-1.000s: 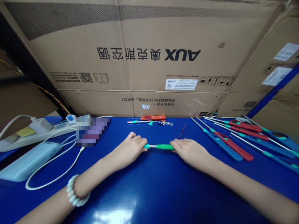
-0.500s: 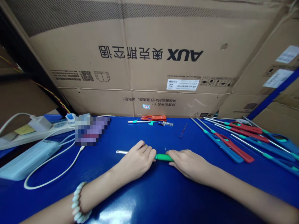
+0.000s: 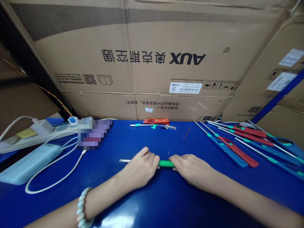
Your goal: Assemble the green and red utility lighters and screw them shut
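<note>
Head view shows the green-handled rod [image 3: 166, 163] lying on the blue table [image 3: 154, 202], long axis left to right, with my left hand [image 3: 142, 166] and right hand [image 3: 190, 167] both curled closed around it.

Single head view, looking forward-down, close over blue table [image 3: 152, 202], facing cardboard box [image 3: 152, 57].

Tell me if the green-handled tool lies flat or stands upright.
Lying flat: the green-handled tool runs sideways on the blue table, metal shaft poking out beyond the left hand, right hand covering its other end.
</note>
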A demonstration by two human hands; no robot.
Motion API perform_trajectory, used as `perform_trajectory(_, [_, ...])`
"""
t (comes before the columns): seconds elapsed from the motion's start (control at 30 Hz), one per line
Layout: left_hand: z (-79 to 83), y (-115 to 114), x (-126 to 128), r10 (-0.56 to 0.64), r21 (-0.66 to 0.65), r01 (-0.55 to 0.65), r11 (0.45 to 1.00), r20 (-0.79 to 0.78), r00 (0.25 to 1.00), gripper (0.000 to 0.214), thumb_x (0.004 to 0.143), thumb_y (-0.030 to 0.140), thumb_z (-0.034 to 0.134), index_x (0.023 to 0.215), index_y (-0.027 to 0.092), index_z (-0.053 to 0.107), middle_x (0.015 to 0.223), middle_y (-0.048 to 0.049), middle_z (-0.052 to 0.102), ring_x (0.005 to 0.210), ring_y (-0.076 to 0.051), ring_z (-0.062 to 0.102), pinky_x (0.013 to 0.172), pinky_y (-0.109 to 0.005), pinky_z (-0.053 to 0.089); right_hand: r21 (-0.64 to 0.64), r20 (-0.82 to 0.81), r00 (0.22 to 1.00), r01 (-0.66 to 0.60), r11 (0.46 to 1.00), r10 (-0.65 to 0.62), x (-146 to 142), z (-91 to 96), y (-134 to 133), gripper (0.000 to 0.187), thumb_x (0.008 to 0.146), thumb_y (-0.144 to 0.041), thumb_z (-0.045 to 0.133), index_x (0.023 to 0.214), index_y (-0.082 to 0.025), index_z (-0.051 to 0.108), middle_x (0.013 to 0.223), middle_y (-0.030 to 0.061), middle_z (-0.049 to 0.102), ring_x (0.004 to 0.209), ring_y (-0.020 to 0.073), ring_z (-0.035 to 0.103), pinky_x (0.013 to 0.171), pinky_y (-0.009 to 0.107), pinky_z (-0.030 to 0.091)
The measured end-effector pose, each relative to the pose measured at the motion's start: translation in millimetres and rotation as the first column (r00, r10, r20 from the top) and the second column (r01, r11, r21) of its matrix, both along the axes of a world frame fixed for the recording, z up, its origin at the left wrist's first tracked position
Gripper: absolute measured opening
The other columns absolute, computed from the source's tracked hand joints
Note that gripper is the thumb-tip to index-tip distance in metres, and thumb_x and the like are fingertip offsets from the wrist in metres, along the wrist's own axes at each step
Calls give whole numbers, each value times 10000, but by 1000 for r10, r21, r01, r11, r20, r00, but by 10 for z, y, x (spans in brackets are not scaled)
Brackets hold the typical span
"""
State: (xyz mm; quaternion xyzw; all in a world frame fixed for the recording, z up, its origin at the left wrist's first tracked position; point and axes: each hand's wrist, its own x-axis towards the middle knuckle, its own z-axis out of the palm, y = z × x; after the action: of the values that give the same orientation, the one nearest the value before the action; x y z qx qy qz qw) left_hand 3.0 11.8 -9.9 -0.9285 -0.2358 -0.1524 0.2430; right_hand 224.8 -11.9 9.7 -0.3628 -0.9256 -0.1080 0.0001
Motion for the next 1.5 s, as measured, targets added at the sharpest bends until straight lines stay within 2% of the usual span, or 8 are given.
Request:
perform_trajectory(0.27, [90,-57,23,2,87,-2,996,2,1000,280,962,112,289,764,148,484,671,-47,512,611,-205,486,718,-344,363,-320,-120,982,100,942,-145,-28,117,-117,71,945,-203,502,996,-156,518,879,63,683,748,229,673,576,275,386])
perform_trajectory(0.57, [155,121,-68,-25,70,25,997,-3,1000,307,996,173,285,802,143,522,737,-55,544,669,-207,489,755,-361,355,-415,-219,948,123,902,-230,-54,163,-53,121,926,-213,529,1034,-162,552,938,80,685,800,228,668,640,281,439])
perform_trajectory(0.77, [294,192,-202,64,1,-64,998,9,998,247,984,208,337,1016,101,558,894,-106,609,811,-257,532,782,-404,354,-344,-372,914,25,938,-161,90,181,88,245,959,-232,475,1187,-177,545,1068,77,656,918,212,649,785,322,497])
perform_trajectory(0.87, [255,143,-157,-5,-127,16,992,88,996,288,989,281,370,1163,96,505,1039,-123,612,928,-264,544,844,-410,355,-207,-337,938,3,978,-74,62,30,129,270,942,-217,503,1196,-138,553,1033,108,655,908,225,650,785,346,520])
perform_trajectory(1.0, [111,66,-55,-72,-251,108,962,147,987,231,1006,261,358,1040,129,545,909,-69,629,811,-202,568,752,-334,390,-46,-313,947,-82,996,64,-15,-164,139,310,916,-251,562,1198,-124,554,1046,136,650,998,244,630,895,389,500])
perform_trajectory(1.13, [45,59,-53,-40,-263,71,962,122,992,217,990,235,383,899,150,561,814,-48,605,741,-192,551,700,-314,397,-139,-447,894,-108,984,35,19,-133,184,335,915,-352,559,1170,-135,562,1019,107,657,968,227,622,870,359,505])
perform_trajectory(1.27, [101,95,-103,-53,-287,61,956,38,998,109,937,208,468,933,160,565,875,-51,585,784,-206,535,705,-319,403,-167,-558,826,-21,986,-77,129,-111,313,199,968,-191,431,1067,-157,599,959,76,646,897,186,614,815,314,499])
perform_trajectory(1.5, [179,110,-141,-110,-381,106,919,12,994,121,933,247,516,1007,179,583,1085,-74,585,913,-213,545,783,-334,443,-147,-496,865,2,989,-75,184,-242,438,192,943,-151,470,1023,-187,641,956,58,612,864,166,593,776,277,484])
